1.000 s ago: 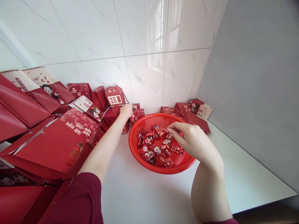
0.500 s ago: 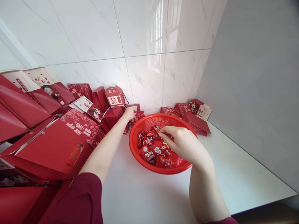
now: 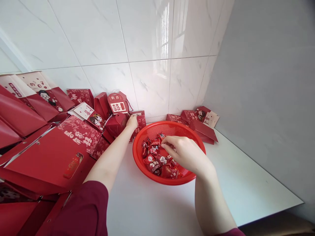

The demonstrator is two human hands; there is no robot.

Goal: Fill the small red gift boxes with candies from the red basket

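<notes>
A round red plastic basket (image 3: 157, 129) sits on the white counter and holds several red-wrapped candies (image 3: 155, 159). My right hand (image 3: 183, 154) is inside the basket, palm down, with its fingers curled and pinched over the candies; what they grip is hidden. My left hand (image 3: 131, 122) reaches to the far wall and closes on a small red gift box (image 3: 139, 120) just behind the basket's left rim.
Red folded gift boxes and large red paper bags (image 3: 61, 147) pile up along the left. More small red boxes (image 3: 199, 119) lie behind the basket in the corner. White tiled wall stands behind, a grey wall on the right, and the counter edge (image 3: 270, 214) runs at lower right.
My right hand has slid leftward across the basket and lowered onto the candies, fingers closing. My left hand stays on the small box by the wall.
</notes>
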